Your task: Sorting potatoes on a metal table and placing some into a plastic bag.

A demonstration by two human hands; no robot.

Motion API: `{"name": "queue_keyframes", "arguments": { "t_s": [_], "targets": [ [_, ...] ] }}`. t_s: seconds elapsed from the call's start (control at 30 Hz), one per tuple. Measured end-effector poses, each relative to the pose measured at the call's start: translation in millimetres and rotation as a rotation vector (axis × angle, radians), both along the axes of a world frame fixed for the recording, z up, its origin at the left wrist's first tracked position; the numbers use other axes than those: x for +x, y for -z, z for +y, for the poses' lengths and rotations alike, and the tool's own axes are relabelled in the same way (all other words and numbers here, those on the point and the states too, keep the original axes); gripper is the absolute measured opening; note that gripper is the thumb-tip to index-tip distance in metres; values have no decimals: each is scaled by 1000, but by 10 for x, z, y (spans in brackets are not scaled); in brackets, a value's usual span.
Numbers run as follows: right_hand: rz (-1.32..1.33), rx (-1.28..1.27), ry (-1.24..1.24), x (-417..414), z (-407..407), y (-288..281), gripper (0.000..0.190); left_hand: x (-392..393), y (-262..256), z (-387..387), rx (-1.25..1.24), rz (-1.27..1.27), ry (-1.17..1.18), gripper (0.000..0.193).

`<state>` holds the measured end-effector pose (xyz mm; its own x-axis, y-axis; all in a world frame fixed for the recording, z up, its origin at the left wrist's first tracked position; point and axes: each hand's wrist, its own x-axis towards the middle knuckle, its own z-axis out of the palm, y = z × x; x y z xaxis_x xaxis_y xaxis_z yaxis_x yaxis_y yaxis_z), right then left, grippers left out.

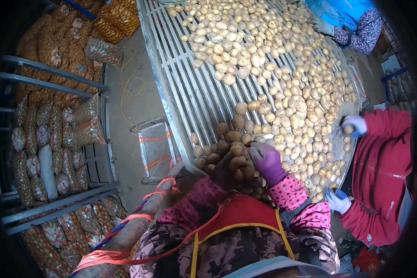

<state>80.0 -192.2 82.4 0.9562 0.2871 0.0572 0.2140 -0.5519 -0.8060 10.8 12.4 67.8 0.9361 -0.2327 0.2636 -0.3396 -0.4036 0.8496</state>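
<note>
Many potatoes [243, 55] lie on a slatted metal sorting table [180, 80]. At the table's near edge my right hand [267, 161], in a purple glove with a grey fingertip area, rests against a heap of potatoes [241, 153]. My left hand [224, 170], dark in shadow, is at the left side of the same heap, partly hidden by potatoes. The heap sits between both hands, close to my red apron [241, 217]. Whether the fingers grip single potatoes is hard to tell.
A co-worker in red [378, 173] stands at the right; another in blue [351, 21] is at the upper right. A pole wrapped with red ribbon [135, 222] rises at my left. An open mesh bag [156, 149] stands beside the table. Filled potato sacks [52, 132] are stacked at the far left.
</note>
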Motion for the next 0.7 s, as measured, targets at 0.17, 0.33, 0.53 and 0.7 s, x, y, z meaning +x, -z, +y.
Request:
{"name": "queue_keyframes", "arguments": {
  "t_s": [0.17, 0.33, 0.53, 0.7],
  "targets": [
    [166, -63, -219, 619, 236, -141, 16, -121, 159, 260, 411, -482, -36, 33],
    [-99, -696, -199, 1257, 726, -36, 43, -314, 434, 529, 1738, -828, 212, 39],
    [-406, -601, -173, 1214, -331, 194, 67, -342, 607, 588, 1483, -729, -127, 41],
    [-148, -784, -149, 828, -1084, 275, 72, -290, 621, 506, 776, -345, -51, 32]
  ]
}}
